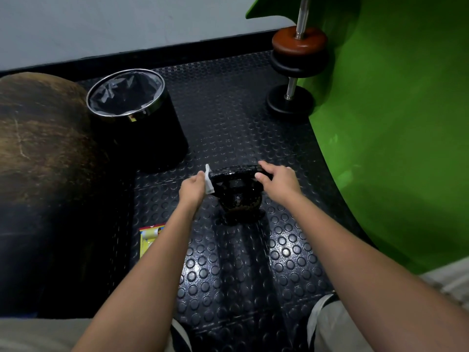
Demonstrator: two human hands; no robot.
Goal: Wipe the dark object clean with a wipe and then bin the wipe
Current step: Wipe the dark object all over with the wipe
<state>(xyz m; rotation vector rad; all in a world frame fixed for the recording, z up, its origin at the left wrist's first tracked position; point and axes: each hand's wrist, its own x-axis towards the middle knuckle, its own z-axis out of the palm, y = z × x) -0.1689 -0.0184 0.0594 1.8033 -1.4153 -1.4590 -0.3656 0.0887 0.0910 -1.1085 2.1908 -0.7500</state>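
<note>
Black kettlebell (238,191) between 2 hands: left (194,185) pinching wipe (208,179), right (275,177) gripping handle.

I'm looking at a black studded rubber floor (228,123) running up to a grey wall (127,24). On the far right I see a dumbbell (295,69) standing on end, a brown plate above black ones, against a bright green curved panel (393,123). A big brown ball (43,148) fills my left side. A yellow packet (148,241) lies flat on the floor.
</note>
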